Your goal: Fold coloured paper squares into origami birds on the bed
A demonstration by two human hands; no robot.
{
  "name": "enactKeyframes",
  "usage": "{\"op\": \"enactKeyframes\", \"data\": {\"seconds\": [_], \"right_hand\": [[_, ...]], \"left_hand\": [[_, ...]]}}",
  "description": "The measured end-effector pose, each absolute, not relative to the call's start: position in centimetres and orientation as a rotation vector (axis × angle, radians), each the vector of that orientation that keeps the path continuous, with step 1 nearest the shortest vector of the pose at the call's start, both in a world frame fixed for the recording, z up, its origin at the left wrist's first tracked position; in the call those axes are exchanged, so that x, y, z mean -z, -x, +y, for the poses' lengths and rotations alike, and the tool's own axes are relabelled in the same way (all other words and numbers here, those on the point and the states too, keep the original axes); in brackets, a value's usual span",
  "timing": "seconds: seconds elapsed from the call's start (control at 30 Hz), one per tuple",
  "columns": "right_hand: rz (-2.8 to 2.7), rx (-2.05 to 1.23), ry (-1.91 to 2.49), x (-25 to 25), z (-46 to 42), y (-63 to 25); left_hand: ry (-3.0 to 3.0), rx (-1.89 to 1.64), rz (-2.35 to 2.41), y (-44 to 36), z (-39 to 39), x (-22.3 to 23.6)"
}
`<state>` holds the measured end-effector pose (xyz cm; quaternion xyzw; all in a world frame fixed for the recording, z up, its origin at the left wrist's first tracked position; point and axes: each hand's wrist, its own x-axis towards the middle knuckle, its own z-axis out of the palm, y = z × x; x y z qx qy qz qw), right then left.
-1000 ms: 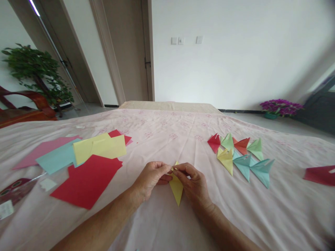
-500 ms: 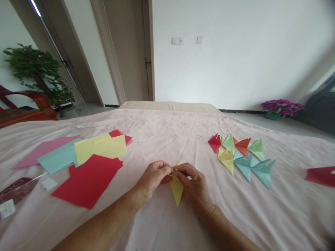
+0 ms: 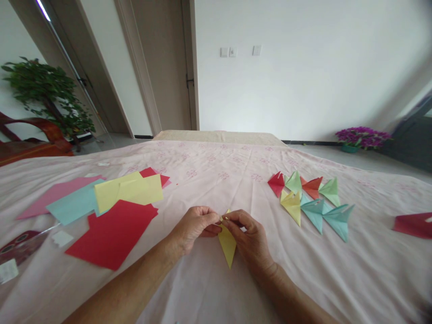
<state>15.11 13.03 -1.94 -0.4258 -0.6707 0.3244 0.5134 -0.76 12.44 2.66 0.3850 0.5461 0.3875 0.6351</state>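
Note:
Between my hands is a folded piece of yellow paper [image 3: 228,247], its long point aimed down toward me. My left hand [image 3: 199,225] pinches its upper edge between thumb and forefinger. From the other side, my right hand [image 3: 248,234] grips the same paper, thumb against forefinger, the fingertips of both hands nearly meeting. Part of the upper fold is hidden behind the fingers. To the right lie several folded paper figures, among them a yellow one [image 3: 292,206], a red one [image 3: 276,183] and a light blue one [image 3: 313,213].
Loose sheets lie at the left: red [image 3: 113,236], yellow [image 3: 145,189], light blue [image 3: 72,203] and pink [image 3: 54,195]. A clear packet with a red design [image 3: 20,245] is at the left edge. A dark red folded paper [image 3: 413,225] lies far right on the pink cloth [image 3: 216,297].
Hardly anything differs. My left hand has shifted slightly left at the paper's upper edge, while both hands keep their pinch. The whole view has drifted a little.

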Motion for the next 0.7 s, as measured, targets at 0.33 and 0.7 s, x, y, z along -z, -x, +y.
{"op": "enactKeyframes", "data": {"seconds": [0.33,0.7], "right_hand": [[-1.608,-0.806,1.017,2.16,13.07,-15.14],[-1.622,-0.802,1.025,2.15,13.01,-15.19]], "left_hand": [[-0.917,-0.892,1.221,0.82,12.38,-2.02],[-0.909,-0.852,1.211,1.40,12.88,-2.17]]}}
